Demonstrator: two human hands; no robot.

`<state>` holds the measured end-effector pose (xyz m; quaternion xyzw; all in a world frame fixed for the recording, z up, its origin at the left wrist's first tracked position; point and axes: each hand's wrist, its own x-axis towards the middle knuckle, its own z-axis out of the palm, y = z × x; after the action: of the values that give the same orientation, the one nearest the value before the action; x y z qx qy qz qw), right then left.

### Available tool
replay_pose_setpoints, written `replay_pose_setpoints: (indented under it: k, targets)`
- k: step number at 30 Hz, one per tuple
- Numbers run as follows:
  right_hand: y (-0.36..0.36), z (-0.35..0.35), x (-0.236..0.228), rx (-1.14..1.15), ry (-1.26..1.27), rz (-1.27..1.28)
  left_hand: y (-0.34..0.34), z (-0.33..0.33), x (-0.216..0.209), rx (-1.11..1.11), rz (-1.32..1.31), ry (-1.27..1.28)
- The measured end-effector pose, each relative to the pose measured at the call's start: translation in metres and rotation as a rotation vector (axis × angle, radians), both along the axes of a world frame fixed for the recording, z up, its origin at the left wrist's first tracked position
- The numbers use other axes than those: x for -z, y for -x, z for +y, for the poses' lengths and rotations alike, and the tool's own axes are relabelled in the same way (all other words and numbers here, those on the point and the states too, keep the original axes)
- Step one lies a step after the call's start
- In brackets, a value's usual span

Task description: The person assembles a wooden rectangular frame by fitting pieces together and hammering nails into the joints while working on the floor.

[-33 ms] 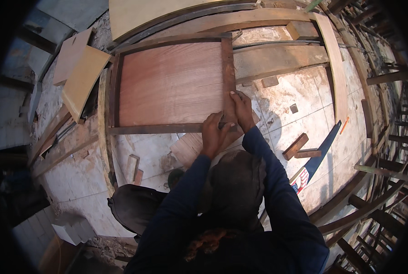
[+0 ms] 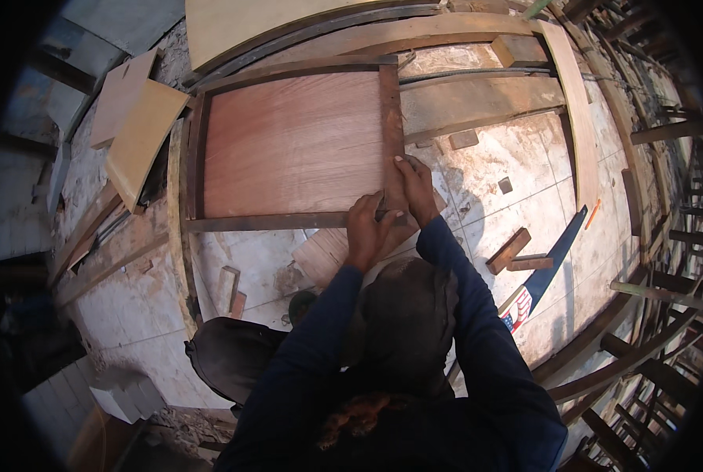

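**Left hand [image 2: 365, 232] and right hand [image 2: 418, 189] on dark brown rectangular wooden frame [image 2: 391, 118], near-right corner**

Head view: frame lies flat toward far edge of white tiled floor [image 2: 528, 169], reddish plywood panel [image 2: 288, 145] inside it. Left: half closed, thumb and fingers across the corner; can't tell if it grips anything. Right: mostly closed, holding the frame's right edge just beyond that corner. Pale plywood offcut [image 2: 322, 256] pokes out under the near edge. Dark-blue handsaw [image 2: 543, 277] lies toward floor's right edge, two short brown wood blocks [image 2: 509, 250] beside it.
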<state>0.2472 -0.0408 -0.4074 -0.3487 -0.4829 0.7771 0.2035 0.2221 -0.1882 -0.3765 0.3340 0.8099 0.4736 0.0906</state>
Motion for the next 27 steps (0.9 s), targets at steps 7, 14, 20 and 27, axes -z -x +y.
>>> replay_pose_setpoints:
  k: [7, 14, 20, 27]
  targets:
    - [0.001, -0.003, -0.019, -0.112, 0.168, -0.046, 0.004, -0.003, 0.003, -0.004, -0.060, 0.007]
    - [-0.006, -0.004, -0.014, 0.002, -0.467, -0.210, 0.000, -0.001, -0.002, 0.028, -0.015, -0.062]
    - [-0.006, -0.009, -0.031, -0.070, -0.847, -0.364, 0.003, -0.006, 0.003, 0.041, -0.025, -0.007]
    - [-0.007, -0.010, -0.017, 0.019, -0.876, -0.234, 0.004, -0.004, 0.004, 0.055, 0.018, -0.033]
